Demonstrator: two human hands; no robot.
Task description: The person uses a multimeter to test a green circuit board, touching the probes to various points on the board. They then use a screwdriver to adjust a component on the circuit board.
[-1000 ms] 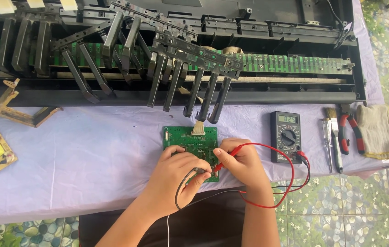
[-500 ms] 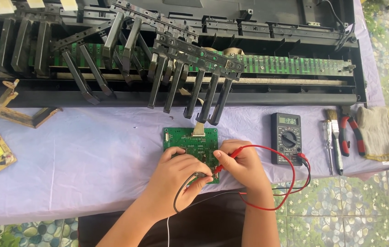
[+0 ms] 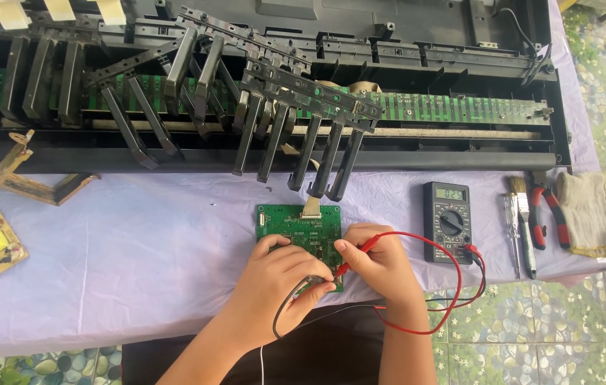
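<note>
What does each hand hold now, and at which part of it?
The right hand holds the red probe by its handle near the tip. The left hand holds the black probe at its lower end, over the green circuit board.

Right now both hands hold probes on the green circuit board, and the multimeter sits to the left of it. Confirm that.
Not quite. The head view shows the left hand and right hand holding probes on the green circuit board, but the multimeter sits to the right of the board, not the left, with its red lead looping back to the right hand.
</note>
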